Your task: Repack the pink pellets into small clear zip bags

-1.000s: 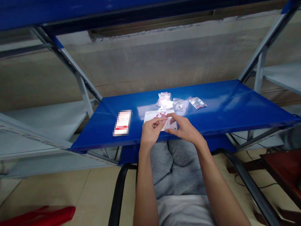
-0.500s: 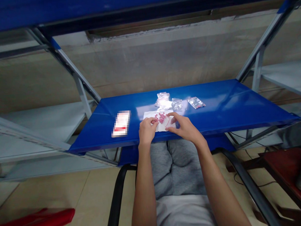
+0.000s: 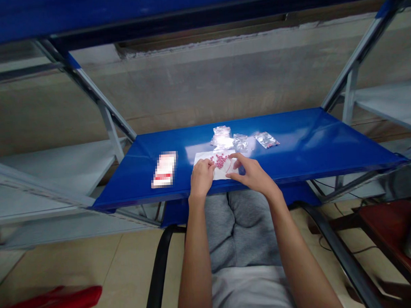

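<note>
A white paper sheet (image 3: pixel 223 172) lies near the front edge of the blue shelf (image 3: pixel 309 141), with a small heap of pink pieces (image 3: pixel 220 160) on it. My left hand (image 3: pixel 200 177) rests on the sheet's left part, its fingers curled and its fingertips pinched right at the heap. To the right of the heap, my right hand (image 3: pixel 252 174) pinches a small clear bag with a red edge (image 3: pixel 233 167) between thumb and forefinger. What my left fingertips hold is too small to make out.
Three small clear bags (image 3: pixel 221 136) (image 3: pixel 241 142) (image 3: pixel 266 139) lie behind the sheet. A white and red pack (image 3: pixel 164 169) sits to the left. Grey shelf posts (image 3: pixel 110 126) stand at both sides. My legs and a black chair frame (image 3: pixel 159 272) are below the shelf.
My left hand has dropped from the bag's mouth to the heap of pink pieces. The right hand has kept its hold on the bag, almost unmoved.
</note>
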Tool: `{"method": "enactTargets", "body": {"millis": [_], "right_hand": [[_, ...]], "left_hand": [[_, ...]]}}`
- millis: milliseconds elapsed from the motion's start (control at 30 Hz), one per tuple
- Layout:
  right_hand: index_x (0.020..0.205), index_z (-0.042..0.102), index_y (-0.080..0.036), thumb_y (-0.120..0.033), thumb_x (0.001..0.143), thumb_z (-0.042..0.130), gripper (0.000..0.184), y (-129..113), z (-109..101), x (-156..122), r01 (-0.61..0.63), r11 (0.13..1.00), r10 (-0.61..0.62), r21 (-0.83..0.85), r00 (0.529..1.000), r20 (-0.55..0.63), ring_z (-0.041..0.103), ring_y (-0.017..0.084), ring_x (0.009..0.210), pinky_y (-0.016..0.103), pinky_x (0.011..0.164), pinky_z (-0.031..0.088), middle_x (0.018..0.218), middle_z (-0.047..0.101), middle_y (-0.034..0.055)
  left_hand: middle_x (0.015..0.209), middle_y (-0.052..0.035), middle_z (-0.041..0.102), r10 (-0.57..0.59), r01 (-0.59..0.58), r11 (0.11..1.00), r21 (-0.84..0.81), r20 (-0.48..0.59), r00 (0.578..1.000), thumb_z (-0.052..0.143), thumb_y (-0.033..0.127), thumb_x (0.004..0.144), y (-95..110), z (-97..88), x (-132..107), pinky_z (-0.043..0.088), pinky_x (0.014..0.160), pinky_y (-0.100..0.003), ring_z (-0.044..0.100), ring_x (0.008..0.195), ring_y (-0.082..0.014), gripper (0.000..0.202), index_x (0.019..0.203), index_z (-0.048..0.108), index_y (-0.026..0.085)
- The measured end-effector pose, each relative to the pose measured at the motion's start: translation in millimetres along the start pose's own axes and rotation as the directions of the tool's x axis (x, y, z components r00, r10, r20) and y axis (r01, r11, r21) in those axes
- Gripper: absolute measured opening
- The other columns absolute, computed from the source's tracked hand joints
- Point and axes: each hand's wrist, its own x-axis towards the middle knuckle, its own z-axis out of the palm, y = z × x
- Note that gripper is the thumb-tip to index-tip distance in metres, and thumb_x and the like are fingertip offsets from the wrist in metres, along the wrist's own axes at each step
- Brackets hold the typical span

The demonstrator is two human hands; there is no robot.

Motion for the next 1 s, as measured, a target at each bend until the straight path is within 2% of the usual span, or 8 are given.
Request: {"method": "enactTargets", "body": {"millis": [167, 300, 467, 667, 767, 833, 933, 1000], "right_hand": [[0.131, 0.058, -0.022, -0.034, 0.085, 0.077, 0.051, -2, 3, 1, 0.005, 1.0, -0.005, 0.001, 1.0, 0.011, 0.068, 0.025, 0.091, 0.035, 0.086, 0.047, 0.099, 0.072, 0.0053], [0.132, 0.057, -0.023, -0.034, 0.087, 0.075, 0.05, -1, 6, 1, 0.045, 0.998, -0.046, 0.036, 0.999, 0.012, 0.068, 0.025, 0.095, 0.035, 0.089, 0.047, 0.102, 0.072, 0.0054], [0.133, 0.056, -0.023, -0.037, 0.087, 0.075, 0.052, 1, 6, 1, 0.046, 0.998, -0.046, 0.033, 0.999, 0.02, 0.068, 0.025, 0.095, 0.035, 0.088, 0.047, 0.103, 0.072, 0.0056], [0.13, 0.059, -0.022, -0.034, 0.086, 0.076, 0.049, -4, 4, 1, 0.023, 0.999, -0.023, 0.034, 1.0, -0.004, 0.068, 0.023, 0.088, 0.033, 0.084, 0.048, 0.098, 0.073, 0.0049], [0.13, 0.059, -0.021, -0.034, 0.085, 0.077, 0.05, -5, 4, 1, 0.011, 0.999, -0.011, 0.045, 1.0, -0.011, 0.068, 0.022, 0.085, 0.033, 0.083, 0.049, 0.097, 0.073, 0.0045], [0.131, 0.059, -0.021, -0.034, 0.085, 0.077, 0.051, -3, 5, 1, 0.018, 0.999, -0.017, 0.045, 1.0, -0.017, 0.068, 0.023, 0.087, 0.033, 0.085, 0.048, 0.098, 0.073, 0.0049], [0.132, 0.058, -0.021, -0.034, 0.086, 0.077, 0.051, -2, 5, 0, 0.024, 0.999, -0.024, 0.03, 0.999, -0.023, 0.069, 0.024, 0.091, 0.034, 0.087, 0.048, 0.099, 0.073, 0.0053], [0.132, 0.058, -0.021, -0.034, 0.085, 0.077, 0.051, -2, 5, 0, 0.018, 1.0, -0.017, 0.018, 1.0, -0.021, 0.069, 0.024, 0.091, 0.034, 0.087, 0.048, 0.099, 0.073, 0.0053]], "left_hand": [[0.088, -0.0037, 0.076, 0.01, -0.018, 0.935, -0.355, -0.023, 1.0, 0.064, 0.025, 0.093, 26, -14.3, -6, 0.051, 0.077, -0.028, 0.067, 0.079, -0.0169, 0.011, 0.09, 0.072, 0.018], [0.087, -0.0028, 0.077, 0.056, -0.036, 0.876, -0.481, 0.026, 0.998, 0.069, 0.021, 0.086, 44, -17.7, -10, 0.051, 0.073, -0.026, 0.068, 0.077, -0.0157, 0.006, 0.085, 0.074, 0.017], [0.088, -0.0039, 0.079, 0.047, 0.013, 0.834, -0.551, 0.094, 0.994, 0.07, 0.013, 0.08, 44, -16.6, -11, 0.054, 0.076, -0.027, 0.072, 0.08, -0.0168, 0.009, 0.085, 0.076, 0.017], [0.087, -0.0051, 0.079, -0.004, 0.04, 0.752, -0.658, 0.056, 0.998, 0.078, 0.027, 0.079, 35, -22.4, -11, 0.055, 0.076, -0.028, 0.075, 0.083, -0.0195, 0.016, 0.091, 0.074, 0.018], [0.085, -0.0047, 0.078, -0.032, 0.043, 0.75, -0.66, 0.03, 0.999, 0.078, 0.027, 0.079, 27, -22.8, -10, 0.055, 0.075, -0.028, 0.074, 0.079, -0.0188, 0.018, 0.094, 0.073, 0.018], [0.088, -0.0054, 0.078, -0.077, 0.058, 0.782, -0.62, -0.004, 0.997, 0.076, 0.026, 0.081, 18, -21.8, -8, 0.055, 0.073, -0.028, 0.073, 0.077, -0.0184, 0.016, 0.094, 0.073, 0.017], [0.093, -0.0065, 0.078, -0.158, 0.108, 0.913, -0.393, -0.098, 0.983, 0.07, 0.018, 0.083, 4, -19.4, -5, 0.054, 0.077, -0.031, 0.07, 0.075, -0.0179, 0.012, 0.094, 0.075, 0.018], [0.096, -0.0072, 0.077, -0.163, 0.135, 0.972, -0.194, -0.134, 0.977, 0.067, 0.013, 0.084, -4, -16.9, -4, 0.054, 0.082, -0.032, 0.069, 0.074, -0.0177, 0.016, 0.096, 0.077, 0.018]]}}
